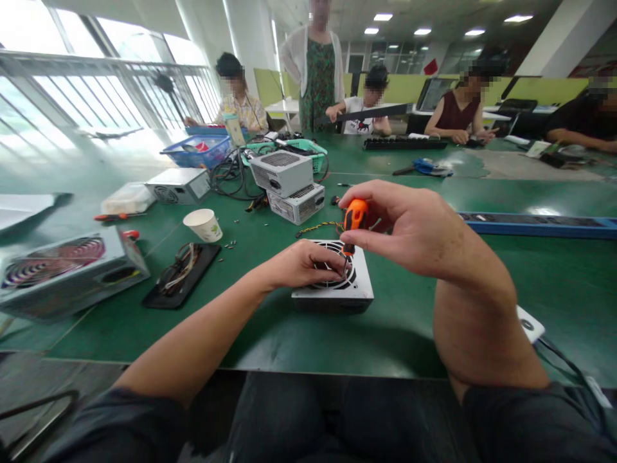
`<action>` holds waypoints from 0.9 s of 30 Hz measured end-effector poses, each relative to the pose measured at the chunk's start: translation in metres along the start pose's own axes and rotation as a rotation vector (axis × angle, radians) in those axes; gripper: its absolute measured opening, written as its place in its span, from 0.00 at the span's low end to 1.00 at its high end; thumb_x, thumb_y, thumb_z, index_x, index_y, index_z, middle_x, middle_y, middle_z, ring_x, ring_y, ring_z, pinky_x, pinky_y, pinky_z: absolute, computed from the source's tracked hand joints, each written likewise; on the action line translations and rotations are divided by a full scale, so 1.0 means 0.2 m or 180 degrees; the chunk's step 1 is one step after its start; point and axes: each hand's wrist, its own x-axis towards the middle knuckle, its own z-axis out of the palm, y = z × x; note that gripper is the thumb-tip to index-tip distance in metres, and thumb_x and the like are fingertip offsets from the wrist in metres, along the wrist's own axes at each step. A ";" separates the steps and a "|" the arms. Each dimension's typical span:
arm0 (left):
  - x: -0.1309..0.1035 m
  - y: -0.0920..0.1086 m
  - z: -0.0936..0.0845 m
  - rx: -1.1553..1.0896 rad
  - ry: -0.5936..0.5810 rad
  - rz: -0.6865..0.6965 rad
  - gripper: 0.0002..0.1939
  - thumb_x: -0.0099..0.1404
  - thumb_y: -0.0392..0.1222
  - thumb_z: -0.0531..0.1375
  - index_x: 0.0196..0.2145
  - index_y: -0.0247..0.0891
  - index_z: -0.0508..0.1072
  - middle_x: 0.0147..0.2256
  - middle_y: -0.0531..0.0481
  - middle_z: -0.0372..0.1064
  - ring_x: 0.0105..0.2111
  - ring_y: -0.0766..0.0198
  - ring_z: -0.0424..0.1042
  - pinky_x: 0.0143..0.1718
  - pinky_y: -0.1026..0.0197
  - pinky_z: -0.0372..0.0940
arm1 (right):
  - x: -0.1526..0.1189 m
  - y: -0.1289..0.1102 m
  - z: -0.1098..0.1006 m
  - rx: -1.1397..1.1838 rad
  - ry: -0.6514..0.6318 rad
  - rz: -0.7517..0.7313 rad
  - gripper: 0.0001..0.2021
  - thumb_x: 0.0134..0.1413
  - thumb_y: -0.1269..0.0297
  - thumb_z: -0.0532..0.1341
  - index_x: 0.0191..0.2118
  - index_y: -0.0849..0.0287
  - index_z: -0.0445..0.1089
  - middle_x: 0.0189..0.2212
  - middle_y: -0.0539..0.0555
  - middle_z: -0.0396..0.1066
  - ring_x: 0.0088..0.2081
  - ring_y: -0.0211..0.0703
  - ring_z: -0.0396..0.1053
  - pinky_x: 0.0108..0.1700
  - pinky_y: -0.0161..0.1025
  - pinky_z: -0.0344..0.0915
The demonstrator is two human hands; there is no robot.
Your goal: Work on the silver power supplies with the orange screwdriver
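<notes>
A white metal box with a round black fan grille (362, 283) sits on the green table in front of me. My right hand (409, 225) grips an orange and black screwdriver (357, 213) from above, its shaft pointing down at the grille. On top of the box lies my left hand (308, 263), its curled fingers over the grille near the screwdriver's tip. Whether those fingers pinch anything small is hidden. Behind the box, a twisted yellow and black cable (318, 226) runs out across the table.
Two stacked power supplies (284, 173) stand behind. To the left are a paper cup (203, 225), a black tray with wires (180, 280), small screws and a larger fan unit (77, 270). A blue strip (540, 225) lies right. Several people are across the table.
</notes>
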 end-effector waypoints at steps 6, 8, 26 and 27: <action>0.09 0.06 0.04 0.0077 -0.0219 -0.0153 0.12 0.65 0.37 0.65 0.46 0.36 0.82 0.36 0.48 0.82 0.35 0.65 0.79 0.37 0.67 0.70 | -0.02 0.00 -0.05 -0.0403 -0.0104 -0.0089 0.11 0.56 0.62 0.68 0.45 0.54 0.75 0.34 0.49 0.75 0.30 0.39 0.68 0.35 0.39 0.62; 0.12 0.07 0.04 0.0164 -0.0328 -0.0171 0.14 0.63 0.35 0.64 0.47 0.35 0.81 0.34 0.49 0.81 0.31 0.68 0.77 0.33 0.68 0.69 | -0.02 0.01 -0.05 -0.0457 -0.0112 -0.0071 0.09 0.56 0.62 0.68 0.43 0.54 0.75 0.33 0.48 0.74 0.30 0.39 0.67 0.35 0.39 0.61; 0.13 0.01 0.07 0.0257 -0.0344 0.0117 0.07 0.66 0.36 0.64 0.41 0.39 0.83 0.40 0.50 0.83 0.39 0.65 0.80 0.44 0.64 0.71 | -0.01 0.02 -0.02 -0.0594 -0.0287 0.0169 0.04 0.56 0.63 0.67 0.36 0.53 0.72 0.29 0.48 0.71 0.28 0.39 0.62 0.32 0.41 0.55; 0.13 0.01 0.07 0.0296 -0.0328 0.0130 0.07 0.66 0.36 0.64 0.41 0.39 0.83 0.40 0.50 0.83 0.39 0.65 0.80 0.44 0.64 0.71 | -0.01 0.02 -0.02 -0.0584 -0.0300 0.0162 0.04 0.56 0.63 0.67 0.36 0.53 0.72 0.29 0.48 0.71 0.28 0.39 0.62 0.32 0.41 0.55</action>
